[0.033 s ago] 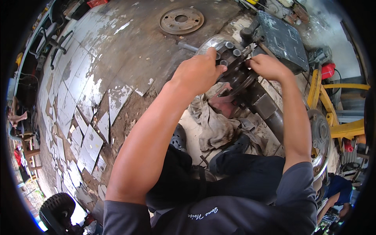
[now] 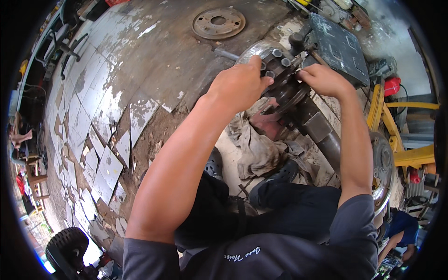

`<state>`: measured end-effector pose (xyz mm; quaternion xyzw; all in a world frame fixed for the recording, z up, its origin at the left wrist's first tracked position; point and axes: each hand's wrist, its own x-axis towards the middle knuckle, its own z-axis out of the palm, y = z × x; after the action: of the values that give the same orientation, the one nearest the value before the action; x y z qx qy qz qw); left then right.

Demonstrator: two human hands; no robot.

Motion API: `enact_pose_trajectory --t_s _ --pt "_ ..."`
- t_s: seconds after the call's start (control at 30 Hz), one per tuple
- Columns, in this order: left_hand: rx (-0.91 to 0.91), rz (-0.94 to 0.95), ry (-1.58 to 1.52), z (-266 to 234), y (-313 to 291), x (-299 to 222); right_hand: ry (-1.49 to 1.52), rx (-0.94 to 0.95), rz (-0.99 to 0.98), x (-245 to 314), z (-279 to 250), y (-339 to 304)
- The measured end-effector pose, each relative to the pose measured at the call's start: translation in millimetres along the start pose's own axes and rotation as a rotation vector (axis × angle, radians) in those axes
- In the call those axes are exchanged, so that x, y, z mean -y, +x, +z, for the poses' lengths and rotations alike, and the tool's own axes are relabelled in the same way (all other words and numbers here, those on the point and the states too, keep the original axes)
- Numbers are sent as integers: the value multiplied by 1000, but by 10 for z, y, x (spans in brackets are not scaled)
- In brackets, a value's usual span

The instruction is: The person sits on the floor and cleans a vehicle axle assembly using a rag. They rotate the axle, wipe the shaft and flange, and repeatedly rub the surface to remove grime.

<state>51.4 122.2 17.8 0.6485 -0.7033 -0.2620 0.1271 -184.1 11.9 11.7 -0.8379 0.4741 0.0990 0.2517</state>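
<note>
Before me is a wheel hub point(image 2: 285, 93) with several shiny wheel studs standing out of its face, mounted at the end of a dark axle tube point(image 2: 322, 127). My left hand point(image 2: 239, 85) grips the hub's left side, its thumb and index finger beside the studs. On the opposite side my right hand point(image 2: 327, 80) is curled against the hub's edge; its fingertips are partly hidden behind the metal. A silvery rounded part point(image 2: 259, 49) lies just beyond the hub. Below the axle are a red metal support point(image 2: 269, 125) and a crumpled dirty rag point(image 2: 259, 151).
A round metal plate point(image 2: 218, 23) with a centre hole lies on the far floor. At the back right is a scuffed dark case point(image 2: 338, 49). Yellow metal bars point(image 2: 413, 155) stand on the right. Broken floor tiles point(image 2: 109, 168) cover the left. Another person point(image 2: 402, 231) is at lower right.
Both hands keep their hold on the hub. The whole view has shifted very slightly; nothing else visibly differs.
</note>
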Motion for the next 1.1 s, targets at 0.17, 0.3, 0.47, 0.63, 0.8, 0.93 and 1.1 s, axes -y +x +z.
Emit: enact_pose_trajectory --t_s 0.17,0.3,0.47,0.63,0.8,0.93,1.1 --pt "-26 38 -31 -10 80 62 42 -79 47 -1 159 130" --pt "-43 35 -40 1 55 69 28 102 121 177 -130 28" --pt "-11 10 24 -62 72 15 -1 -46 98 15 117 137" --pt "-34 21 -14 -8 48 83 58 19 27 -4 -17 117" --pt "-1 27 -15 -50 80 42 -16 -34 147 0 119 180" --pt "-13 12 -5 -16 60 71 35 6 14 -38 -10 127" --pt "8 23 29 -63 78 29 21 -20 120 22 60 144"
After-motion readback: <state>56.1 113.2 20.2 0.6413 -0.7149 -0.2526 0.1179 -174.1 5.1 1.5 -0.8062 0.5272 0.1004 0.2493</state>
